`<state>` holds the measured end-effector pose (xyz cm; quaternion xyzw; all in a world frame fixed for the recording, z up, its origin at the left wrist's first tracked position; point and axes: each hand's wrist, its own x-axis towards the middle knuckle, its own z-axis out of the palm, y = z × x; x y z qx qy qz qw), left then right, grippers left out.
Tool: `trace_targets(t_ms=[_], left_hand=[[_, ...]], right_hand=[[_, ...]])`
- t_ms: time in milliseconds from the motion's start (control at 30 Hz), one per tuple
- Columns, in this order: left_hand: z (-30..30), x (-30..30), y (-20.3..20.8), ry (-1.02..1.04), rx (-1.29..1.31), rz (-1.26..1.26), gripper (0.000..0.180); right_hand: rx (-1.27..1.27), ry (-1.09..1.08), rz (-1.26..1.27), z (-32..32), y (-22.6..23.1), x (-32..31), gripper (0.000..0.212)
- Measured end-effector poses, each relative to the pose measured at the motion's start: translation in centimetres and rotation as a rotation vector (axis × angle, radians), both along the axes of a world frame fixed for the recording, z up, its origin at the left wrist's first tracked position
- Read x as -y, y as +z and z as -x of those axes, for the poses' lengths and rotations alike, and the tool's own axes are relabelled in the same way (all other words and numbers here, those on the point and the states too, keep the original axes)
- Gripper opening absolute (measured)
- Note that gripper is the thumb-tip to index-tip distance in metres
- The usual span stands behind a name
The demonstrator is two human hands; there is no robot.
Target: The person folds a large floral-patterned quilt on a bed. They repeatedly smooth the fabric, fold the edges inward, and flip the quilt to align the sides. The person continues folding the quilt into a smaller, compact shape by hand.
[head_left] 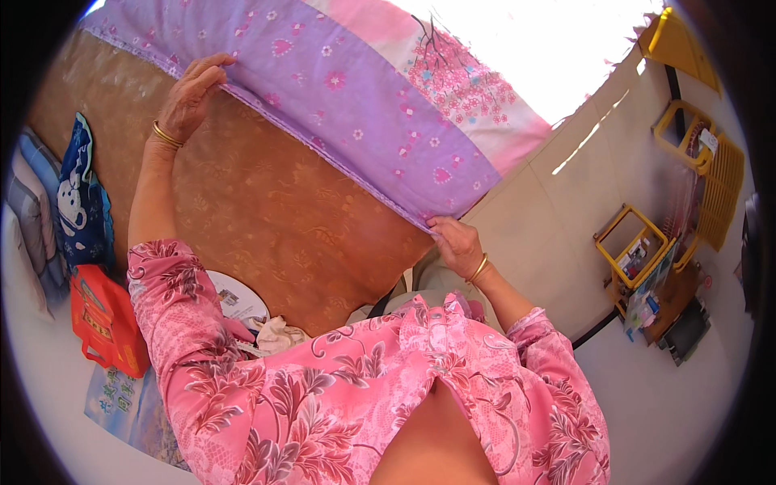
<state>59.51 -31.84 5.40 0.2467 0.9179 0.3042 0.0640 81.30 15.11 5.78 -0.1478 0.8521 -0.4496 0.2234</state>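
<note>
A large purple cloth (339,89), printed with small pink flowers and hearts, spreads across the upper middle over a brown, leaf-patterned surface (267,194). Its near edge runs slantwise between my two hands. At the upper left, my left hand (192,95) closes on that edge, fingers bent over the fabric and thumb mostly hidden. My right hand (458,245) pinches the near right corner of the cloth beside the end of the brown surface. Beyond the purple lies a pink and white panel (469,85) with a blossom-tree print.
At the left are folded blue-grey bedding (34,194), a dark blue cushion-like thing (81,198) and a red bag (105,319). A round white fan-shaped thing (234,297) lies by my left sleeve. Yellow chair frames (634,242) stand on the tiled floor (541,234) at right.
</note>
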Motion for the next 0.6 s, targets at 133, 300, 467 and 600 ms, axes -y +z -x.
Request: trace_targets(t_ms=[133,300,467,600], left_hand=[[0.7,0.7,-1.1,-0.029,0.016,-0.029,0.006],[1.4,0.9,-2.2,0.064,0.257,0.034,0.009],[2.3,-0.6,-3.3,0.141,0.135,0.187,0.008],[2.3,-1.8,-3.0,-0.013,-0.048,0.328,0.008]], right_hand=[[0.089,-0.117,0.072,-0.2,-0.4,-0.4,0.007],[0.149,-0.214,0.074,-0.4,-0.8,-0.6,0.006],[0.254,-0.382,0.074,-0.3,-0.7,-0.1,0.009],[0.268,-0.430,0.049,-0.4,-1.4,0.1,0.009]])
